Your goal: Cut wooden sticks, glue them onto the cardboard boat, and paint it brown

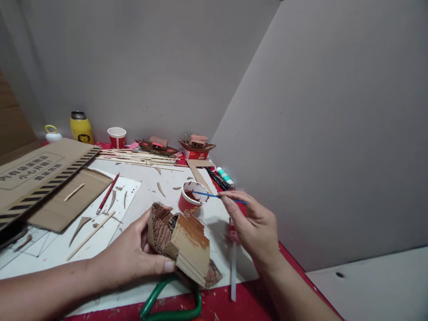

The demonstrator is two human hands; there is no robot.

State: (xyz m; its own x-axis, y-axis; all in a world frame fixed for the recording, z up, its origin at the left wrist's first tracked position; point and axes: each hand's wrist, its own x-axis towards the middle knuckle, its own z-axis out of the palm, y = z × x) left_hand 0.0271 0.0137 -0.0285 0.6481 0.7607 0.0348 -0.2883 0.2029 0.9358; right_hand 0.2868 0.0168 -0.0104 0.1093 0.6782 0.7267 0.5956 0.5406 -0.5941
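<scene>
My left hand (133, 243) grips a cardboard model boat (190, 247), thumb along its near side. The boat is tilted; its cabin roof is partly coated in brown paint and partly bare tan, and its inner hull looks brown. Between the fingertips of my right hand (252, 223) is a thin blue paintbrush (212, 195). The brush tip points into a red and white paper cup (192, 203) with brown paint inside and on its rim. The cup stands just beyond the boat.
Green-handled scissors (170, 314) and a glue gun with its clear glue stick (233, 272) lie close by. Wooden sticks (140, 157), two finished-looking model boats (198, 142), a yellow bottle (81, 129) and another cup (117, 138) are at the back. Cardboard sheets (70, 196) occupy the left.
</scene>
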